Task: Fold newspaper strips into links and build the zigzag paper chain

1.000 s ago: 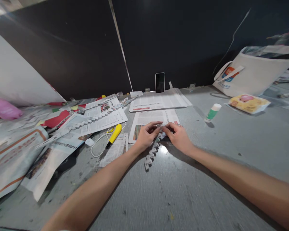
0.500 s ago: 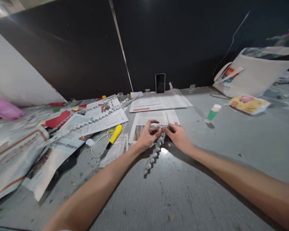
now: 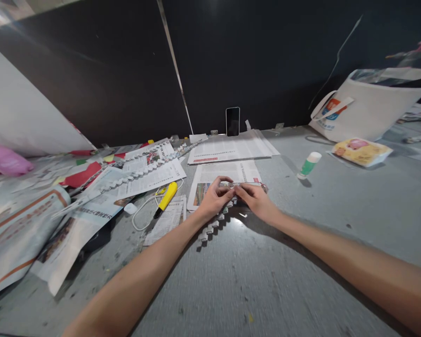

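Note:
A zigzag chain of folded newspaper (image 3: 210, 228) slants down and left from between my hands toward the grey table. My left hand (image 3: 215, 195) is closed on its upper end, thumb and fingers pinching. Right beside it, my right hand (image 3: 253, 196) pinches the same end with thumb and forefinger; the fingertips of both hands nearly meet. The exact fold under the fingers is hidden. Behind my hands lies a printed newspaper sheet (image 3: 228, 171) with a coloured picture at its left.
Left are a yellow-handled cutter (image 3: 168, 196), a white cord, scissors (image 3: 70, 206), more folded chains (image 3: 136, 174) and loose newspaper. A phone (image 3: 233, 121) stands at the back. A glue stick (image 3: 309, 165), a yellow packet (image 3: 362, 152) and a white bag (image 3: 372, 103) stand right.
The chain's lower end has swung left and a little up. My right hand has turned slightly, its fingers now lying flatter over the chain's end.

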`<state>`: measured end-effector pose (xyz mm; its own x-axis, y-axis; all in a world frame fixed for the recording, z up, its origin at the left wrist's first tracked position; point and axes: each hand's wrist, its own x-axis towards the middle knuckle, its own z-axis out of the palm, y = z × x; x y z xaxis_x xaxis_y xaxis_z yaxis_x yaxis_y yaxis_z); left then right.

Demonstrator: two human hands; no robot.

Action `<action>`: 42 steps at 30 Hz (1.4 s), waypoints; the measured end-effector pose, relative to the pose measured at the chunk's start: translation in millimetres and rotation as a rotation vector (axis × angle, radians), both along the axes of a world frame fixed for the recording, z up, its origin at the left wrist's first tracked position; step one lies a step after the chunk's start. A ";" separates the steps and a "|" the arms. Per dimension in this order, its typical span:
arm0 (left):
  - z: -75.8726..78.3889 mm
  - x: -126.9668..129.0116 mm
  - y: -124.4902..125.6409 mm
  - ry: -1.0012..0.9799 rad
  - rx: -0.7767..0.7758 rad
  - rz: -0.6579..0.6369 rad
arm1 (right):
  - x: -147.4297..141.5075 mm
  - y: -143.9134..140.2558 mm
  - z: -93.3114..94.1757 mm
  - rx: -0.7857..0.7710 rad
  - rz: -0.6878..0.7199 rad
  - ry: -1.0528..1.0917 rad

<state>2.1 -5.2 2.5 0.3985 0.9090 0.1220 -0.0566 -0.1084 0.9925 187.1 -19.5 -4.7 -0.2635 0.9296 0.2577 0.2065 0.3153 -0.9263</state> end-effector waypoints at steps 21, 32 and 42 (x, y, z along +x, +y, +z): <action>1.1 2.0 0.8 -0.017 -0.054 -0.034 | -0.2 -0.9 7.3 -0.019 -0.038 0.043; 6.9 0.8 -3.1 -0.007 -0.078 -0.041 | 1.8 2.7 4.2 0.049 -0.149 0.026; -2.0 0.5 8.7 -0.145 -0.187 0.065 | -1.9 -4.0 9.9 0.044 -0.129 0.104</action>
